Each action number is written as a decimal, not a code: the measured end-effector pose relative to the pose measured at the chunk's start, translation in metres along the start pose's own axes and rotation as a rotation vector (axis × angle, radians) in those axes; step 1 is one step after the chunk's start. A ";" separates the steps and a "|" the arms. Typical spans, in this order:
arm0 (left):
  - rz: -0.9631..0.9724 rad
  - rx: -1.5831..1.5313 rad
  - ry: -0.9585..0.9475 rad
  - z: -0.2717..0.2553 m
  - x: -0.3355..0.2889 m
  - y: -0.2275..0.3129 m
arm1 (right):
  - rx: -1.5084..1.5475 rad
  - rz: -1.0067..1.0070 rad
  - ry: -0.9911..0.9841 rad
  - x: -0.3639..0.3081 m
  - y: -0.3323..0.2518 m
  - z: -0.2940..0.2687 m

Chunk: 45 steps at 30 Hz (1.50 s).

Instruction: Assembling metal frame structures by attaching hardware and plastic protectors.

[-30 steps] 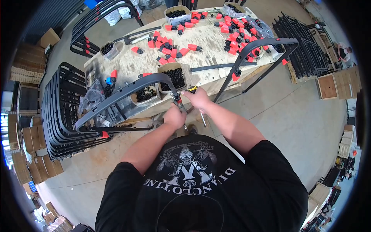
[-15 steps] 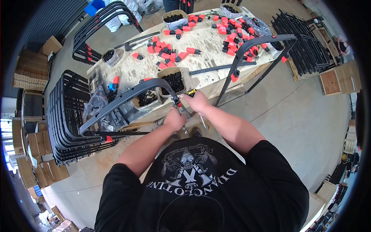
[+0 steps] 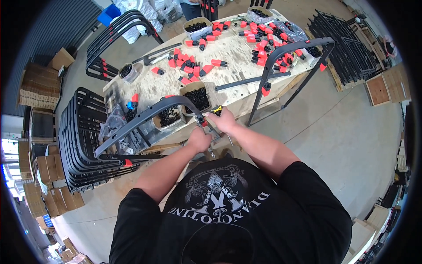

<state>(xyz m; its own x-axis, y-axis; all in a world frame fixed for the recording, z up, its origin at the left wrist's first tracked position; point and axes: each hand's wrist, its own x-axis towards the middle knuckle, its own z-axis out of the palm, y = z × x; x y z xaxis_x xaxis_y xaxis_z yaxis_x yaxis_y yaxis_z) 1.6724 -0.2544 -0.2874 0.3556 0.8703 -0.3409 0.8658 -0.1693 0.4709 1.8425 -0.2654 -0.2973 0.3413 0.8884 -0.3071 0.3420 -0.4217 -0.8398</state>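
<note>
A curved black tube frame (image 3: 145, 116) arches over the table's near left corner, one end coming down between my hands by a red clip (image 3: 204, 123). My left hand (image 3: 200, 140) is closed just below that clip; what it grips is hidden, though a silver metal tip (image 3: 212, 154) pokes out beneath it. My right hand (image 3: 225, 121) is wrapped around a screwdriver (image 3: 217, 110) with a yellow-and-black handle, its thin shaft pointing down below the fist. The right fingers reach to the frame's end beside the clip.
Red-and-black plastic parts (image 3: 189, 66) lie over the wooden table (image 3: 158, 88). Boxes of small black parts (image 3: 196, 99) stand along its edges. Another tube frame (image 3: 268, 72) leans at the right; stacked frames (image 3: 77, 141) stand left. A person (image 3: 191, 11) is behind the table.
My view has shifted slightly, so the table and frames sit a little differently. Both hands stay at the frame's end, and the right keeps hold of the screwdriver. More of the person behind shows.
</note>
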 end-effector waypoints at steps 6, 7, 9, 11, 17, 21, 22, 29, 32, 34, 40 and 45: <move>-0.206 -0.444 -0.132 -0.010 0.002 -0.001 | 0.294 0.095 -0.160 -0.004 0.014 0.006; -0.200 -0.437 -0.136 -0.010 0.003 0.001 | 0.283 0.117 -0.158 -0.002 0.038 0.011; -0.083 -0.176 -0.236 -0.011 0.002 0.004 | 0.309 0.145 -0.184 0.001 0.095 0.024; -0.107 -0.172 -0.161 -0.001 -0.003 -0.001 | 0.276 0.087 -0.148 -0.012 0.097 0.031; -0.069 -0.043 0.020 0.019 -0.002 -0.007 | 0.051 0.048 -0.120 -0.022 0.079 0.028; -0.131 -0.023 0.002 0.015 -0.006 -0.003 | -0.019 0.184 -0.225 -0.070 0.004 -0.026; -0.150 -0.003 -0.037 0.012 -0.008 0.000 | 0.040 0.282 -0.337 -0.081 -0.018 -0.043; -0.093 -0.193 0.084 0.009 -0.019 -0.015 | 0.160 0.340 -0.280 -0.058 -0.007 -0.027; -0.160 -0.454 -0.052 -0.012 -0.030 -0.035 | 0.119 0.109 -0.023 -0.032 0.021 -0.016; -0.248 -0.706 0.240 -0.010 -0.038 -0.078 | -0.007 -0.083 0.040 -0.031 -0.014 -0.019; -0.519 -0.977 0.140 -0.061 -0.048 -0.151 | -0.099 -0.123 0.006 -0.002 -0.017 0.007; -0.552 -0.868 0.216 -0.081 -0.011 -0.201 | -0.175 0.031 0.118 -0.011 -0.030 -0.009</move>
<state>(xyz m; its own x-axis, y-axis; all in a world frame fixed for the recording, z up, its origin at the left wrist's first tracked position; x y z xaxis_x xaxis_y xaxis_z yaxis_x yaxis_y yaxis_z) 1.4665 -0.1923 -0.3124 -0.1554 0.8042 -0.5737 0.3089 0.5912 0.7450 1.8369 -0.2642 -0.2648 0.4506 0.8515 -0.2682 0.4734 -0.4826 -0.7369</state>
